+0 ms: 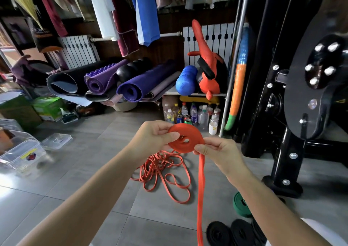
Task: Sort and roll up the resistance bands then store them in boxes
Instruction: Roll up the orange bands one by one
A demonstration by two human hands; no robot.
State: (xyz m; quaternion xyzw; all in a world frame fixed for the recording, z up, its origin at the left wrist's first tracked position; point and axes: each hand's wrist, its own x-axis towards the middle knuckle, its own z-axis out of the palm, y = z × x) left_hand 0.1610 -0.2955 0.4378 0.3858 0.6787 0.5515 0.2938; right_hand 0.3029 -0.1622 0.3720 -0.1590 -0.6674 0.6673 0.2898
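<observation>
Grey tiled floor, left hand (154,134) pinching orange band coil (185,140), right hand (216,151) gripping its tail

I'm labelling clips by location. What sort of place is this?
Probably a home gym or exercise-gear storeroom: rolled exercise mats stacked against the wall, a black weight machine on the right, and loose orange resistance bands on the floor. Laundry hanging overhead suggests a private home.
</observation>
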